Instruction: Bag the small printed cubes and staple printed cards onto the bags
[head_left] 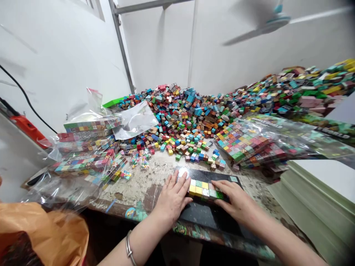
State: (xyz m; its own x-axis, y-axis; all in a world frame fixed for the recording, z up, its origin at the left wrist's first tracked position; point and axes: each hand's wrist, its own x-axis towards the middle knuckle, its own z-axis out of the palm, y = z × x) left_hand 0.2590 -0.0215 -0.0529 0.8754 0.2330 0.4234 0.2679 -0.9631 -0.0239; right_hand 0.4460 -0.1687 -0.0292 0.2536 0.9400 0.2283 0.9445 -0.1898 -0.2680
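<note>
Small coloured cubes (202, 188) in yellow, white, pale green and green lie side by side in short rows on a black board (194, 212). My left hand (172, 196) lies over the left end of the rows, fingers stretched out flat and thumb near the front edge. Whether more cubes sit under its palm is hidden. At the right end, my right hand (233, 197) has its fingers behind the cubes and its thumb in front, closed on them. One pale cube (233, 179) sits alone at the board's back right corner.
A big heap of loose cubes (177, 111) spreads along the wall. Plastic-wrapped cube blocks (85, 159) pile up at left, and bagged cube sheets (244, 142) lie at right. Pale green trays (318, 199) stand front right. An orange bag (44, 232) is front left.
</note>
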